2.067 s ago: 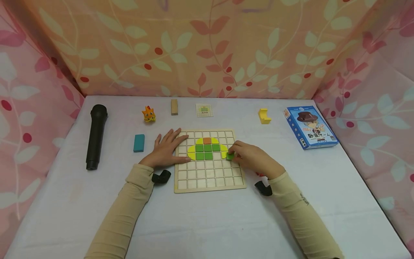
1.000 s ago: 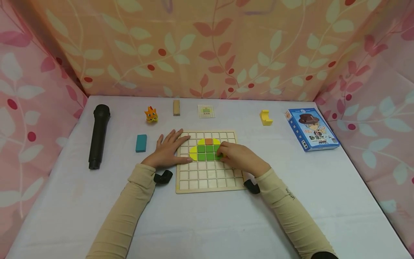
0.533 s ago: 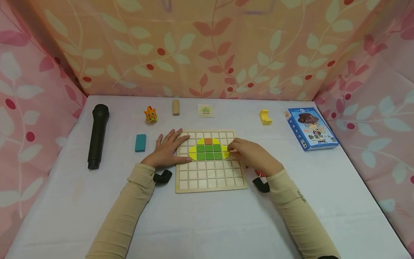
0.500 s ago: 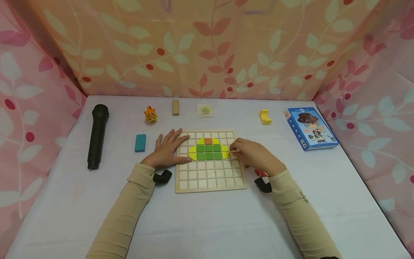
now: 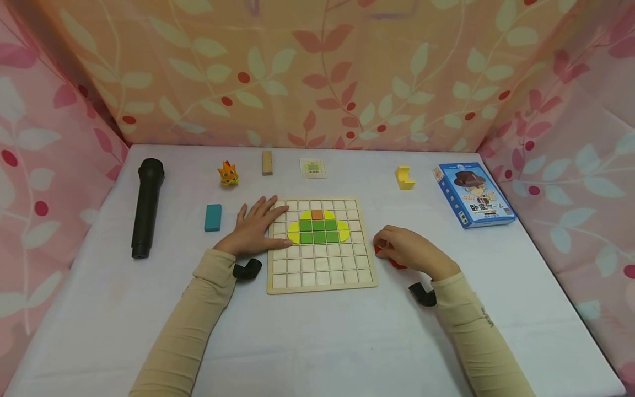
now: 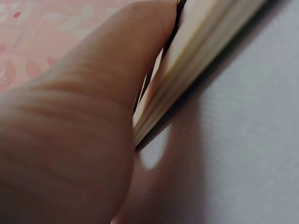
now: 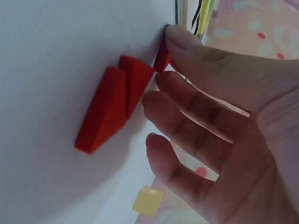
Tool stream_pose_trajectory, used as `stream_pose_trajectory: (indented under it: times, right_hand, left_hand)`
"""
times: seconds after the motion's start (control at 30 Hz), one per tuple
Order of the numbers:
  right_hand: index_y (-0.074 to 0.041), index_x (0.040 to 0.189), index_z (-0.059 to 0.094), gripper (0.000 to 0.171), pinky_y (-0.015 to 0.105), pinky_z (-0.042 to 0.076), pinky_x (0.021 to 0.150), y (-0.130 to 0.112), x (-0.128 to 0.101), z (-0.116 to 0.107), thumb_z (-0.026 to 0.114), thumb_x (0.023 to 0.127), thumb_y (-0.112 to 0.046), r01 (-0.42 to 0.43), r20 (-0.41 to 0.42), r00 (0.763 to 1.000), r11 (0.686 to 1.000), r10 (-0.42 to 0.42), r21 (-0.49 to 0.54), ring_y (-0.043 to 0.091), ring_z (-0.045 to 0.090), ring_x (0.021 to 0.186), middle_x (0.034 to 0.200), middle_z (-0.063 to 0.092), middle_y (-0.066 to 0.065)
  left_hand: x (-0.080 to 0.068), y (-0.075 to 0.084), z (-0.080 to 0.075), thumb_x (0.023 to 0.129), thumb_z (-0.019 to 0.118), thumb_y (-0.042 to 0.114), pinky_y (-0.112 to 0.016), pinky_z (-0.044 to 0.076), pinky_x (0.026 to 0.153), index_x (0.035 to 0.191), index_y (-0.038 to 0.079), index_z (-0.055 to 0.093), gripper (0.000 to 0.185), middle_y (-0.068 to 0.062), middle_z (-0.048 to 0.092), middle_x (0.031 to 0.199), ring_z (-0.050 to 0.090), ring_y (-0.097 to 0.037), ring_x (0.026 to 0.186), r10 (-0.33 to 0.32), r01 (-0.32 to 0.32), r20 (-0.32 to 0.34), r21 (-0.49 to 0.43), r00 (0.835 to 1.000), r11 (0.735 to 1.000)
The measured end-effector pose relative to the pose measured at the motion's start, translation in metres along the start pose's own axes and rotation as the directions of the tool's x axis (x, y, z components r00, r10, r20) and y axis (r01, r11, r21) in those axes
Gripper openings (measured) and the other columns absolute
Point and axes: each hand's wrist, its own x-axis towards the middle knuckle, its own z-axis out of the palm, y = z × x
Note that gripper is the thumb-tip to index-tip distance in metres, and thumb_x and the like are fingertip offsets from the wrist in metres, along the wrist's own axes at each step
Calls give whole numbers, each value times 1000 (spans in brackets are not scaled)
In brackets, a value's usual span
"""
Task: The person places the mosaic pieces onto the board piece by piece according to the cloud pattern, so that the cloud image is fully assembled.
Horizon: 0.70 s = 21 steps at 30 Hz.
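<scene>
The right hand [image 5: 412, 255] lies on the table [image 5: 317, 342] just off the right edge of the wooden grid board [image 5: 321, 281], fingers curled down over a small group of red pieces [image 7: 114, 107]. In the right wrist view the thumb and a fingertip pinch one red piece [image 7: 162, 56], while two more red wedges lie side by side, touching each other, just beside the other fingers. The left hand [image 5: 253, 229] is flat and relaxed, fingers spread, pressing on the board's left edge; the left wrist view shows it against the board's rim. On the board's upper middle squares sit green tiles [image 5: 318, 230] flanked by yellow pieces [image 5: 294, 232], with an orange tile [image 5: 317, 214] above. A teal block [image 5: 213, 217] lies left of the left hand, and a black microphone [image 5: 147, 206] near the table's left edge.
</scene>
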Motion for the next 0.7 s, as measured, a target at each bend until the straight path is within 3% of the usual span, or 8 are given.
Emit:
stream_pose_trajectory:
  times: [0.3, 0.5, 0.7]
  right_hand:
    - [-16, 94, 60, 14, 27, 44, 63, -1, 3, 0, 72, 87, -16, 5, 21, 1000, 998, -6, 58, 12, 51, 70, 80, 57, -4]
    - [-17, 95, 61, 13, 28, 47, 66, -4, 4, -9, 71, 87, -17, 20, -10, 1000, 997, -20, 74, 13, 53, 72, 81, 57, -4]
    - [-14, 101, 65, 12, 29, 50, 73, -19, 13, -14, 69, 89, -15, 135, -93, 987, 990, -131, 32, 13, 54, 79, 85, 60, -5]
  left_hand:
    - [1, 0, -1, 80, 67, 60, -63, -8, 111, 152, 23, 28, 90, -8, 6, 162, -2, -33, 148, 1, -1, 2, -7, 1000, 1000]
    - [1, 0, 0, 80, 67, 60, -63, -7, 110, 152, 23, 29, 90, -9, 7, 161, -1, -34, 148, 12, -12, -10, -5, 1000, 1000]
    - [1, 1, 0, 80, 67, 60, -63, -7, 111, 152, 23, 28, 89, -8, 7, 161, -1, -33, 148, 2, -2, -2, 8, 1000, 1000]
